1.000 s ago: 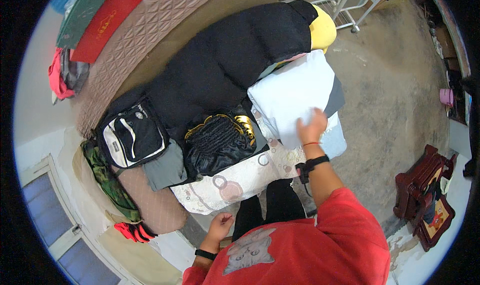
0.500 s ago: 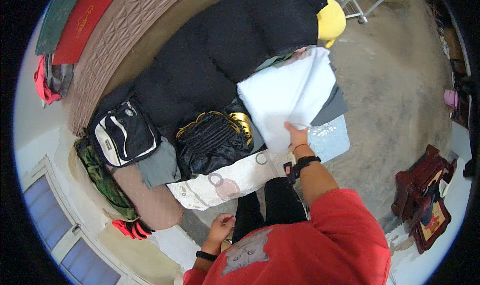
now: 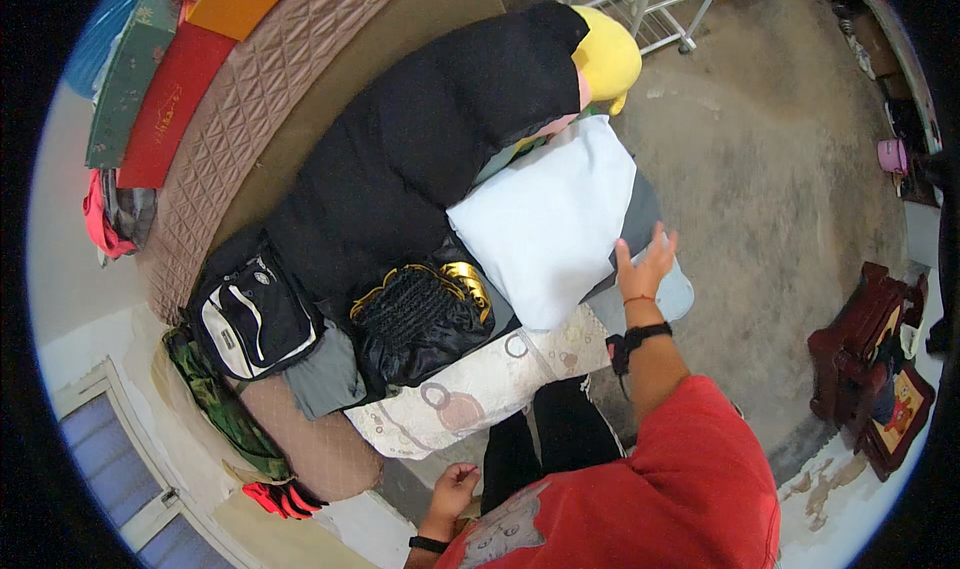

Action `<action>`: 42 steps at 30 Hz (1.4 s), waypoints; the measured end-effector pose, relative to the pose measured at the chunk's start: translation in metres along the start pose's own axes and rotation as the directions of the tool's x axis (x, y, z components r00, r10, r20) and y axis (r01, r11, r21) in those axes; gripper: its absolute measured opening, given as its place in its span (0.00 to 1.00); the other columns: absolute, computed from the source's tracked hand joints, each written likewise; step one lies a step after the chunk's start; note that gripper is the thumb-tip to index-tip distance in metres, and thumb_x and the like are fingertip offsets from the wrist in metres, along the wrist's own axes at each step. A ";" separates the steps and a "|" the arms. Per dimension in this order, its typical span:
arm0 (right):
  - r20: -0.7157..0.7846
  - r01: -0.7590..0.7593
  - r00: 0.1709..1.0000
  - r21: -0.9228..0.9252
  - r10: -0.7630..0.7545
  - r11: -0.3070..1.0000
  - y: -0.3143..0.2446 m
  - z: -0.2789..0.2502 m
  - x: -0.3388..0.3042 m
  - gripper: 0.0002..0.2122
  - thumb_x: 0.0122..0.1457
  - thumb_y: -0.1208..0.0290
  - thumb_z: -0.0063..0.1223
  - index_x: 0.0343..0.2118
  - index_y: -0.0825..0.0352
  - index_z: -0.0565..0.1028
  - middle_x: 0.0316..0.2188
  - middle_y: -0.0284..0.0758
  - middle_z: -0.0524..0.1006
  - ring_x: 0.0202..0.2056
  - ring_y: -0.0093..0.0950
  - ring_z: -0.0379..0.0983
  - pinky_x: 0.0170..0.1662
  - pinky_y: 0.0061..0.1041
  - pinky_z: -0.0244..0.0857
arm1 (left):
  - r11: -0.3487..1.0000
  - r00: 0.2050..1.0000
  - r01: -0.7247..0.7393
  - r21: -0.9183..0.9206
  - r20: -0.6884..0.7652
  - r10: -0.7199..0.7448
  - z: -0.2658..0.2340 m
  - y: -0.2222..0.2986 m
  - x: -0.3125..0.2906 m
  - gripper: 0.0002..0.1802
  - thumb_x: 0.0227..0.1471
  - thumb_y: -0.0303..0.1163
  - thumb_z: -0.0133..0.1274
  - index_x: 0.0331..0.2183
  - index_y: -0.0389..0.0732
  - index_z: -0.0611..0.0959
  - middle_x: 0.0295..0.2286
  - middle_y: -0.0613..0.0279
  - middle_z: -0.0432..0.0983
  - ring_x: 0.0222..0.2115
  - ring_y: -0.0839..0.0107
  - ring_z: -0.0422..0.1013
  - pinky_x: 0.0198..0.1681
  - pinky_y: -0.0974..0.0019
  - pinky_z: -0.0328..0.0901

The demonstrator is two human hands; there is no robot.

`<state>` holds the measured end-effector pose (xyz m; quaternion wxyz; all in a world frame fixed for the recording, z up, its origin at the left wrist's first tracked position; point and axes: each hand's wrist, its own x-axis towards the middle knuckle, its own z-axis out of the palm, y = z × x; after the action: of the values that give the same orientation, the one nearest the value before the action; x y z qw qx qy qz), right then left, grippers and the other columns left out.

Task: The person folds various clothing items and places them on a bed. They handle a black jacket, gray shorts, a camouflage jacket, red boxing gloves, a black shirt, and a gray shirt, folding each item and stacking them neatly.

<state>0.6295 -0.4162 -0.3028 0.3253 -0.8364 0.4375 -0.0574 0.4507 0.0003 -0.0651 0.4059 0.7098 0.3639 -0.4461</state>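
Observation:
A white folded cloth (image 3: 550, 224) lies smooth over the right end of a long padded seat. Just off its lower right edge, my right hand (image 3: 648, 266) hovers with fingers spread, holding nothing. Under that hand are a dark grey cloth (image 3: 645, 214) and a pale blue cloth (image 3: 673, 294). My left hand (image 3: 455, 491) hangs low beside my leg, its fingers curled in with nothing seen in them. Left of the white cloth sits a bunched black bag with gold trim (image 3: 420, 324). A patterned cream cover (image 3: 470, 384) runs along the seat's front edge.
A large black cover (image 3: 400, 139) bulges along the back, with a yellow plush thing (image 3: 608, 57) at its far end. At left are a black-and-white backpack (image 3: 255, 314) and a camouflage cloth (image 3: 220, 399). Dark red wooden furniture (image 3: 850, 344) stands right, and a white wheeled rack (image 3: 650, 9) far back.
My right hand has let go of the white cloth's near edge and moved right, its fingers spreading. The white cloth now lies flatter. My view has shifted slightly.

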 end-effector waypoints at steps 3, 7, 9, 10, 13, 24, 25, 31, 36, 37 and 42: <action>0.567 -0.179 0.816 0.057 0.116 0.982 0.002 0.006 0.035 0.41 0.49 0.52 0.59 0.61 0.70 0.56 0.62 0.55 0.50 0.62 0.48 0.51 0.62 0.37 0.48 | 0.999 1.000 0.024 -0.045 0.000 -0.024 0.006 -0.012 -0.004 0.10 0.52 0.30 0.57 0.34 0.35 0.78 0.30 0.65 0.77 0.31 0.77 0.71 0.37 0.73 0.66; 0.369 -0.057 0.929 0.023 0.044 0.998 0.007 -0.012 0.037 0.29 0.51 0.57 0.57 0.53 0.70 0.68 0.50 0.50 0.71 0.54 0.43 0.66 0.57 0.33 0.59 | 0.979 0.982 -0.179 0.095 0.071 0.172 0.004 -0.027 -0.018 0.11 0.52 0.33 0.57 0.36 0.37 0.79 0.27 0.66 0.75 0.29 0.77 0.68 0.33 0.73 0.64; 0.398 0.094 0.906 0.139 -0.143 0.986 0.011 -0.043 0.003 0.22 0.54 0.61 0.53 0.50 0.68 0.71 0.47 0.47 0.74 0.49 0.40 0.70 0.53 0.33 0.63 | 0.970 0.968 -0.226 0.094 0.134 0.213 0.000 -0.032 -0.019 0.11 0.52 0.32 0.57 0.35 0.37 0.79 0.28 0.65 0.75 0.29 0.77 0.69 0.34 0.73 0.65; 0.549 0.208 0.801 0.116 -0.237 0.971 0.018 -0.065 -0.013 0.18 0.58 0.61 0.47 0.47 0.67 0.73 0.45 0.44 0.75 0.48 0.38 0.71 0.52 0.35 0.63 | 0.954 0.957 -0.269 0.130 0.148 0.250 -0.005 -0.033 -0.018 0.10 0.51 0.31 0.57 0.35 0.36 0.79 0.28 0.64 0.76 0.29 0.76 0.70 0.34 0.72 0.66; 0.735 0.365 0.637 -0.023 -0.232 0.931 0.061 -0.135 -0.097 0.16 0.60 0.60 0.42 0.45 0.61 0.75 0.45 0.41 0.75 0.47 0.37 0.71 0.52 0.34 0.62 | 0.863 0.892 -0.434 0.258 0.258 0.371 -0.013 -0.026 0.000 0.10 0.49 0.29 0.57 0.34 0.34 0.79 0.27 0.62 0.77 0.28 0.75 0.72 0.35 0.70 0.67; 0.255 -0.363 0.809 -0.491 0.529 0.792 0.376 -0.431 -0.364 0.16 0.56 0.67 0.40 0.38 0.65 0.80 0.43 0.45 0.76 0.46 0.41 0.73 0.50 0.37 0.66 | 0.330 0.652 -0.745 0.580 0.527 0.545 0.086 0.086 0.029 0.13 0.43 0.33 0.62 0.29 0.33 0.80 0.25 0.55 0.79 0.27 0.68 0.75 0.34 0.66 0.69; 0.150 -0.392 0.834 -0.517 0.532 0.761 0.402 -0.445 -0.396 0.13 0.54 0.68 0.42 0.35 0.64 0.80 0.40 0.44 0.77 0.43 0.42 0.74 0.47 0.38 0.67 | 0.291 0.624 -0.771 0.567 0.580 0.523 0.108 0.098 0.019 0.13 0.43 0.34 0.62 0.28 0.33 0.81 0.25 0.54 0.79 0.28 0.67 0.75 0.34 0.66 0.69; 0.253 -0.804 0.407 -0.356 0.878 0.476 0.529 -0.414 -0.521 0.17 0.52 0.64 0.52 0.46 0.56 0.76 0.45 0.40 0.75 0.47 0.39 0.72 0.48 0.38 0.67 | -0.073 0.440 -0.865 0.497 0.820 0.366 0.294 0.137 -0.043 0.20 0.45 0.41 0.60 0.34 0.33 0.81 0.30 0.51 0.80 0.33 0.63 0.76 0.37 0.64 0.69; 0.430 -0.841 0.224 -0.368 0.875 0.396 0.595 -0.431 -0.510 0.27 0.53 0.60 0.54 0.58 0.48 0.65 0.50 0.33 0.74 0.50 0.35 0.70 0.50 0.40 0.66 | -0.234 0.431 -0.867 0.440 0.898 0.092 0.482 0.148 -0.096 0.21 0.46 0.43 0.59 0.36 0.35 0.81 0.32 0.50 0.80 0.35 0.62 0.76 0.38 0.61 0.69; 0.459 -0.878 0.242 -0.270 0.855 0.394 0.609 -0.459 -0.497 0.26 0.52 0.60 0.55 0.56 0.50 0.67 0.48 0.33 0.75 0.49 0.35 0.71 0.49 0.39 0.66 | -0.271 0.451 -0.861 0.431 0.892 -0.014 0.526 0.152 -0.108 0.22 0.46 0.43 0.59 0.37 0.35 0.81 0.32 0.50 0.80 0.35 0.62 0.76 0.38 0.61 0.69; 0.237 -0.591 0.649 -0.442 0.723 0.675 0.670 -0.645 -0.398 0.12 0.52 0.65 0.53 0.40 0.58 0.79 0.39 0.39 0.78 0.43 0.38 0.75 0.46 0.39 0.68 | -0.262 0.375 -0.896 0.358 0.927 -0.017 0.696 0.152 -0.172 0.23 0.48 0.44 0.57 0.40 0.35 0.80 0.34 0.51 0.79 0.32 0.62 0.76 0.35 0.62 0.69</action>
<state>-0.3242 -0.7008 -0.1222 0.2616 -0.6511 0.6424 0.3083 0.2911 -0.7154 -0.0564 0.0550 0.6293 -0.5655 -0.5303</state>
